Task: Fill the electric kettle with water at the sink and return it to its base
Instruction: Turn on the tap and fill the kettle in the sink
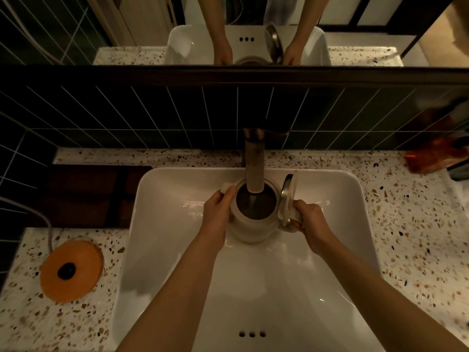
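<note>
From the head camera, the white kettle [253,224] is sitting inside the white sink [330,250], right under the faucet [255,161], whose spout is pointing straight down into the kettle's open mouth. The lid [288,196] is standing flipped up on the kettle's right side, metal inner face showing. The left hand [218,212] is wrapping its fingers around the kettle's left wall, thumb near the spout, bracing the body. The right hand [308,219] is closing around the handle just below the raised lid, gripping it firmly. Over on the speckled countertop [406,237], left of the sink, the orange base [72,270] is lying bare with its cord trailing away, well apart from the kettle. Up top, the mirror [228,34] is reflecting both forearms and the lid.
</note>
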A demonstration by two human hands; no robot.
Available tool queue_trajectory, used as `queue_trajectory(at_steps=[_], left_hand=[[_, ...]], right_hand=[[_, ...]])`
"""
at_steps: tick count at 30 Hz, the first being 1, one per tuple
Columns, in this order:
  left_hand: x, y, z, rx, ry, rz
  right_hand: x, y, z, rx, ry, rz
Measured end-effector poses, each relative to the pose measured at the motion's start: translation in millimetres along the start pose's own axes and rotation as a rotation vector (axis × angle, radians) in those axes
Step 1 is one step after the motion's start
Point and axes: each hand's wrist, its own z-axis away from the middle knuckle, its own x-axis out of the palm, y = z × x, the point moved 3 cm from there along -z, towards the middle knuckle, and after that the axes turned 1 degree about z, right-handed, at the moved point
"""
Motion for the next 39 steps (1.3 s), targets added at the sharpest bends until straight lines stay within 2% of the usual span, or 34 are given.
queue_trajectory(at_steps=[10, 34, 36, 39], left_hand=[[-4.0, 2.9, 0.3, -0.002, -0.047, -0.045], [-4.6, 6.1, 2.0, 0.015, -0.015, -0.127], [-4.4, 16.0, 2.9, 0.068, 0.041, -0.139], [-2.9, 44.3, 3.3, 0.275, 0.112, -0.203]], right_hand=[[0.8, 1.1, 1.5, -0.003, 0.044, -0.005], [2.8, -6.3, 5.4, -0.023, 0.099, 0.092], [2.4, -7.1, 6.3, -0.014, 0.108, 0.089], [2.4, -9.2, 7.7, -0.014, 0.108, 0.081]])
